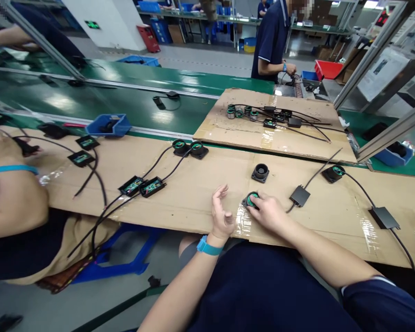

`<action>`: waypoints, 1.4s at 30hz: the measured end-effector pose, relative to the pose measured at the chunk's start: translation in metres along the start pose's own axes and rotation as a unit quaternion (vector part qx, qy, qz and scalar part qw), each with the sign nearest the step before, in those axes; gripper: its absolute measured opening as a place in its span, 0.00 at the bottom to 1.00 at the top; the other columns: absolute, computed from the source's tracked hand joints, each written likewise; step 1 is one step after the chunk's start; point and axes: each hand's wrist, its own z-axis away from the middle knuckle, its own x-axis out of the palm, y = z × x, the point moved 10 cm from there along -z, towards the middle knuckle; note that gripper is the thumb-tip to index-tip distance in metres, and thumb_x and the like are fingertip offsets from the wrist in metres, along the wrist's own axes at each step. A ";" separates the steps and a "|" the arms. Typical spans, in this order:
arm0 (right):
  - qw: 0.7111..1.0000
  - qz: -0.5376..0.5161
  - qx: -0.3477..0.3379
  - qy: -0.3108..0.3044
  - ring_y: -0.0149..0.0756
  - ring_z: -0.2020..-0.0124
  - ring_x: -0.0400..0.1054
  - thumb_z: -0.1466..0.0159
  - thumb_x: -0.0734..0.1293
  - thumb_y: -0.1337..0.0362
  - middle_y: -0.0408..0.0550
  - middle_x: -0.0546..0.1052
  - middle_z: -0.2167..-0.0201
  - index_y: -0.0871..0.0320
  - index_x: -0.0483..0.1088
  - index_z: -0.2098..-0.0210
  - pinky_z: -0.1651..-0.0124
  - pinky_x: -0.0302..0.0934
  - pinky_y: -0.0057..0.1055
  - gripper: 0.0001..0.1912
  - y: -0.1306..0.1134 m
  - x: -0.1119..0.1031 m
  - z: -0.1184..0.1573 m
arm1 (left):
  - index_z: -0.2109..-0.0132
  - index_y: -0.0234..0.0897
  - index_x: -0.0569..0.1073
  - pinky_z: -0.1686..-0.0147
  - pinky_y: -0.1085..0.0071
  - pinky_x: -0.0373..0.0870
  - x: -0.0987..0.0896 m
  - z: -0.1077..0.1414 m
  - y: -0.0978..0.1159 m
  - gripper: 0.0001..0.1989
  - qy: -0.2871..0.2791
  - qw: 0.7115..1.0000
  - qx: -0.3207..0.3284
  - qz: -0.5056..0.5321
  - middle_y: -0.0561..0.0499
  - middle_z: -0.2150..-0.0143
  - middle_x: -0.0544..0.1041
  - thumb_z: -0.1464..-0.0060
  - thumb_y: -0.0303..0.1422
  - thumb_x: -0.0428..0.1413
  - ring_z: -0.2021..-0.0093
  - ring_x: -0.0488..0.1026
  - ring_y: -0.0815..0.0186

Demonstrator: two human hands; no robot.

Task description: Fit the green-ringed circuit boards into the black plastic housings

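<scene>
In the head view, the right hand [268, 210] has its fingertips on a round black housing with a green circuit board inside [251, 199], which lies on the brown cardboard work surface [200, 203] just left of that palm. Whether the fingers grip it or only press on it, I cannot tell. The left hand [222, 213] is apart from the right, on the housing's other side and near it, upright and empty, thumb and fingers spread. Just beyond both hands sits an open round black housing with a square flange [260, 173]; a flat black rectangular box with a cable [300, 196] lies to the right.
</scene>
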 end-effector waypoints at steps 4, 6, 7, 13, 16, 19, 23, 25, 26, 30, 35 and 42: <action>0.995 -0.006 -0.010 -0.101 0.49 0.45 0.73 0.33 0.69 0.56 0.60 0.75 0.44 0.58 0.74 0.44 0.41 0.67 0.44 0.21 0.001 0.007 -0.001 | 0.35 0.31 0.61 0.41 0.47 0.68 0.001 -0.001 0.005 0.49 -0.018 0.999 0.022 -0.016 0.30 0.39 0.67 0.46 0.69 0.38 0.38 0.68 0.46; 0.995 0.004 -0.027 -0.093 0.52 0.38 0.66 0.33 0.68 0.54 0.61 0.72 0.39 0.57 0.71 0.40 0.35 0.60 0.52 0.25 0.017 -0.020 0.002 | 0.35 0.32 0.61 0.43 0.48 0.70 0.005 0.000 0.012 0.49 -0.041 0.998 0.045 -0.033 0.31 0.40 0.67 0.47 0.69 0.42 0.41 0.70 0.47; 0.996 0.018 -0.026 -0.088 0.54 0.35 0.62 0.33 0.67 0.54 0.60 0.69 0.36 0.56 0.69 0.38 0.34 0.56 0.56 0.25 0.033 -0.037 0.005 | 0.35 0.33 0.62 0.44 0.49 0.71 0.009 0.000 0.015 0.49 -0.059 0.995 0.056 -0.050 0.32 0.40 0.68 0.49 0.68 0.46 0.42 0.71 0.48; 0.964 0.091 0.039 -0.245 0.55 0.33 0.59 0.45 0.73 0.67 0.63 0.65 0.34 0.60 0.61 0.33 0.34 0.57 0.50 0.41 0.159 -0.065 0.037 | 0.33 0.35 0.57 0.44 0.51 0.74 0.050 0.002 0.025 0.44 -0.177 0.962 0.091 -0.189 0.34 0.42 0.72 0.48 0.50 0.65 0.43 0.73 0.49; 0.962 0.127 0.019 -0.241 0.51 0.43 0.69 0.44 0.70 0.72 0.62 0.74 0.45 0.62 0.65 0.37 0.42 0.63 0.42 0.35 0.161 -0.068 0.047 | 0.36 0.37 0.63 0.44 0.53 0.75 0.068 -0.003 0.028 0.30 -0.227 0.948 0.094 -0.202 0.38 0.45 0.75 0.41 0.43 0.61 0.44 0.74 0.51; 0.961 0.185 0.014 -0.204 0.50 0.56 0.73 0.45 0.74 0.68 0.58 0.77 0.59 0.60 0.73 0.52 0.53 0.63 0.40 0.21 0.132 -0.091 0.061 | 0.39 0.38 0.66 0.45 0.52 0.75 0.079 -0.007 0.028 0.24 -0.261 0.939 0.093 -0.203 0.39 0.46 0.75 0.39 0.39 0.59 0.45 0.75 0.51; 0.967 0.216 0.037 -0.133 0.45 0.63 0.70 0.44 0.74 0.67 0.52 0.73 0.64 0.56 0.68 0.64 0.56 0.61 0.41 0.12 0.102 -0.147 0.100 | 0.39 0.39 0.66 0.47 0.50 0.76 0.098 -0.011 0.027 0.26 -0.281 0.938 0.093 -0.182 0.40 0.45 0.75 0.41 0.39 0.59 0.46 0.76 0.49; 0.970 0.214 0.087 -0.080 0.44 0.63 0.70 0.40 0.68 0.69 0.53 0.73 0.60 0.54 0.66 0.64 0.59 0.62 0.39 0.07 0.110 -0.169 0.129 | 0.39 0.39 0.67 0.47 0.51 0.76 0.122 -0.013 0.029 0.25 -0.297 0.937 0.095 -0.159 0.40 0.46 0.75 0.42 0.39 0.60 0.46 0.76 0.49; 0.968 0.213 0.120 -0.049 0.44 0.63 0.70 0.39 0.65 0.70 0.53 0.72 0.58 0.54 0.66 0.63 0.61 0.63 0.38 0.06 0.120 -0.175 0.146 | 0.39 0.39 0.67 0.46 0.51 0.75 0.140 -0.014 0.031 0.25 -0.308 0.935 0.098 -0.143 0.40 0.45 0.75 0.41 0.40 0.60 0.45 0.75 0.50; 0.931 0.229 0.267 0.094 0.47 0.61 0.70 0.38 0.60 0.70 0.56 0.70 0.55 0.54 0.66 0.57 0.61 0.66 0.41 0.10 0.178 -0.172 0.208 | 0.41 0.38 0.69 0.43 0.51 0.73 0.229 -0.024 0.046 0.23 -0.347 0.928 0.111 -0.073 0.40 0.46 0.76 0.41 0.38 0.61 0.44 0.74 0.51; 0.910 0.207 0.330 0.141 0.52 0.51 0.69 0.34 0.64 0.54 0.59 0.69 0.52 0.56 0.68 0.52 0.49 0.67 0.49 0.15 0.226 -0.142 0.241 | 0.36 0.34 0.64 0.43 0.50 0.73 0.299 -0.038 0.066 0.27 -0.364 0.924 0.114 -0.008 0.36 0.41 0.72 0.41 0.31 0.58 0.43 0.74 0.52; 0.876 0.293 0.344 0.168 0.64 0.43 0.65 0.34 0.63 0.46 0.63 0.72 0.44 0.54 0.75 0.56 0.50 0.63 0.62 0.20 0.239 -0.168 0.229 | 0.31 0.43 0.58 0.34 0.41 0.58 0.165 -0.068 0.067 0.38 -0.183 0.956 0.209 -0.094 0.37 0.32 0.63 0.45 0.39 0.64 0.31 0.60 0.44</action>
